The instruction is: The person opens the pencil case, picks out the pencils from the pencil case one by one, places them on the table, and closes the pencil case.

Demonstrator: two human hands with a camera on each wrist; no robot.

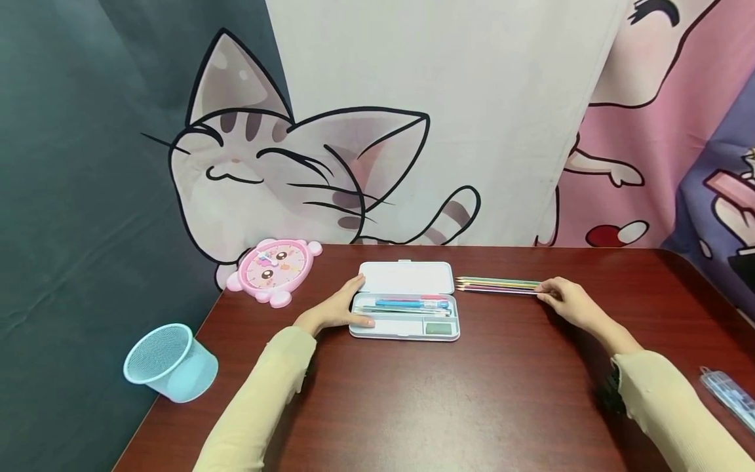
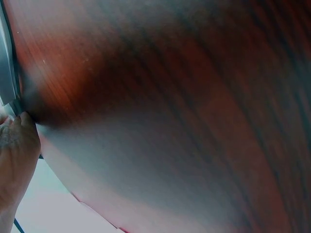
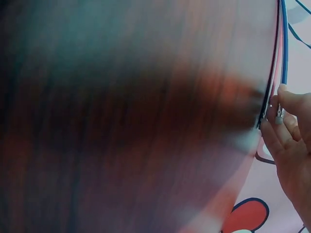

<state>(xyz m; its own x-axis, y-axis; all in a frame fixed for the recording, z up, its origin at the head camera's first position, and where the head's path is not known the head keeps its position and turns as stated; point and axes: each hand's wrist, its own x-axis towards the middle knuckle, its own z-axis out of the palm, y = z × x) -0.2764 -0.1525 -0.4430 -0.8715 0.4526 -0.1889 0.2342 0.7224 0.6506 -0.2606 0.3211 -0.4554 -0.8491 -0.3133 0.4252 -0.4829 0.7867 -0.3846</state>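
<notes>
A white pencil case lies open on the table, its lid folded back. Several pens and pencils fill its rear compartment, and a green eraser sits at the front right. My left hand holds the case's left end, thumb over the tray and fingers by the lid. Several colored pencils lie in a bundle right of the lid, points to the left. At their far right ends, my right hand pinches them. The right wrist view shows fingertips against the pencil ends.
On the reddish-brown table, a pink clock stands at the back left. A light blue mesh basket is at the left edge. A clear bluish box lies at the far right. Printed curtains hang behind the table.
</notes>
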